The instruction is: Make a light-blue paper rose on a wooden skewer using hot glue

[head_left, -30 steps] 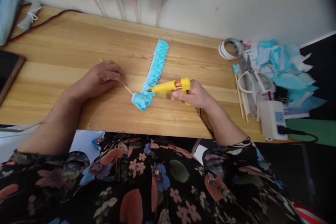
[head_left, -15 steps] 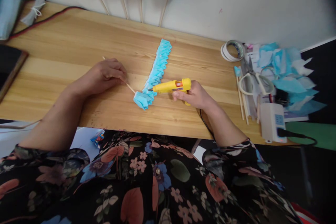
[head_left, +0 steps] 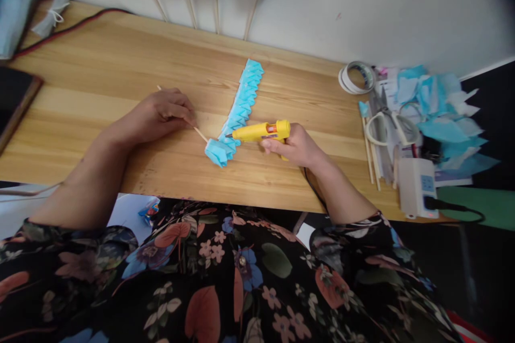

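Holding almost the same pose as half a second ago, the right hand (head_left: 295, 147) stays wrapped around the grip of the yellow glue gun (head_left: 260, 132), whose nozzle has slid slightly left and now touches the near end of the blue folded paper strip (head_left: 238, 112). The left hand (head_left: 161, 112) has not shifted; its fingers are curled shut, pinching a thin wooden stick (head_left: 200, 133) whose tip reaches the strip's near end. The strip lies on the wooden table (head_left: 100, 64), running diagonally away toward the wall. Its near end sits fairly close to the table's front edge. Bare table stretches to the left and behind the left hand; to the right, tape rolls (head_left: 356, 77), scissors (head_left: 388, 118) and paper scraps (head_left: 440, 104) crowd the far end.
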`<action>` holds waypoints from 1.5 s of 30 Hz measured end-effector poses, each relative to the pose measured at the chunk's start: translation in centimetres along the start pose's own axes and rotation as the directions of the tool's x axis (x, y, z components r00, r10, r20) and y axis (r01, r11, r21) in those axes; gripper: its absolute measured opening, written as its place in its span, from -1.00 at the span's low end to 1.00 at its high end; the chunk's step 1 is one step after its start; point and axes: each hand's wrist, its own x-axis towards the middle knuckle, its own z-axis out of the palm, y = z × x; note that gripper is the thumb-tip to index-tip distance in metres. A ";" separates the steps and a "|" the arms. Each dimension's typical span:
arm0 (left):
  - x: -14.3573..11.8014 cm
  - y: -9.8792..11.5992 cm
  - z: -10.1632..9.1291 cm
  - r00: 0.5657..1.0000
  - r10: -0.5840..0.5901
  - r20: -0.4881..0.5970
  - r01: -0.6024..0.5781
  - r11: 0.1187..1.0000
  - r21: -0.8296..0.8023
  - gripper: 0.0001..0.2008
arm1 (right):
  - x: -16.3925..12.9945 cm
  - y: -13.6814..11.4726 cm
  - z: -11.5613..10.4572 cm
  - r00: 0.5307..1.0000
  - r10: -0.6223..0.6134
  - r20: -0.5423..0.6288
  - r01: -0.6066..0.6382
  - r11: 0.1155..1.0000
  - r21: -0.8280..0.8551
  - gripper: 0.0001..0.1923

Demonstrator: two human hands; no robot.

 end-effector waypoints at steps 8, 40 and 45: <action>0.0 -0.1 0.0 1.000 -0.012 -0.003 0.012 1.000 -0.006 -0.77 | 0.0 0.1 0.1 1.000 0.007 0.001 -0.007 1.000 -0.015 -0.48; 0.0 0.0 -0.1 0.996 -0.087 0.017 0.087 0.996 -0.025 -0.73 | -0.4 -0.2 -1.4 0.999 0.009 0.048 -0.005 0.997 -0.081 -0.47; 0.1 0.2 -0.2 0.990 -0.138 0.031 0.139 0.990 -0.024 -0.73 | -0.5 -0.3 -1.8 0.996 -0.007 0.086 0.014 0.997 -0.076 -0.47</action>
